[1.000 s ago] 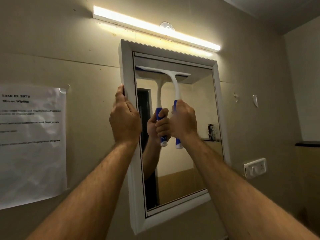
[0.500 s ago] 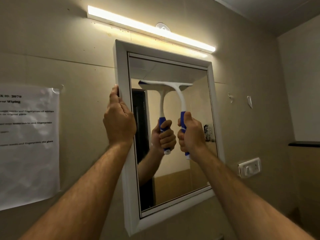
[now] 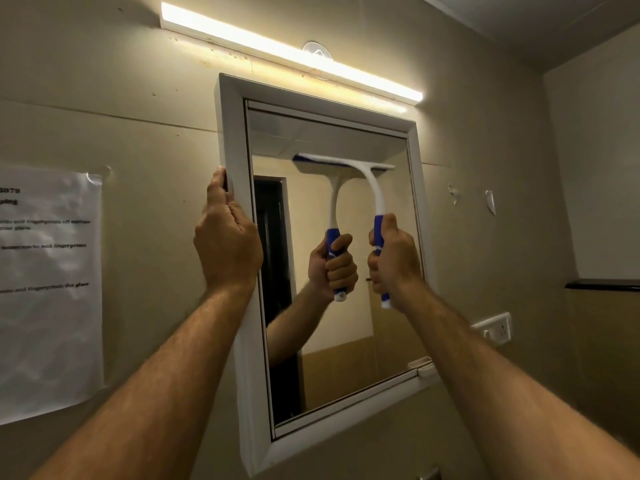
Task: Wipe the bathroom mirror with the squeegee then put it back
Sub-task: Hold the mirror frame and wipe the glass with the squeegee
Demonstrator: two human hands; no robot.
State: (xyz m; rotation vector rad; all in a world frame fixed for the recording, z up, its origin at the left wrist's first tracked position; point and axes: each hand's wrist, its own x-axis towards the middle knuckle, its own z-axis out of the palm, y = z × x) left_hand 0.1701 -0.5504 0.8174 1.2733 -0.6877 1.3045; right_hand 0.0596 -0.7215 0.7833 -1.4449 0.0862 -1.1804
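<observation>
Right hand (image 3: 394, 259) is what I'm working with: it is closed in a fist around the blue grip of the squeegee (image 3: 375, 202), whose white neck curves up to the blade lying flat across the upper middle of the mirror (image 3: 346, 341) glass. From the head view, my left hand (image 3: 227, 244) is clamped on the left side of the white mirror frame (image 3: 237, 133), fingers wrapped round its outer edge; I judge that is there to keep the panel from swinging or rattling while the blade presses on it. Holding the handle low and away from the glass seems to angle the rubber edge for a downward pull. Compared with half a second ago, the blade sits lower on the glass and my right fist has dropped with it, while the left hand has kept its place on the frame. A tube light (image 3: 287, 51) glows above, and a printed sheet (image 3: 48, 289) hangs on the wall at left.
</observation>
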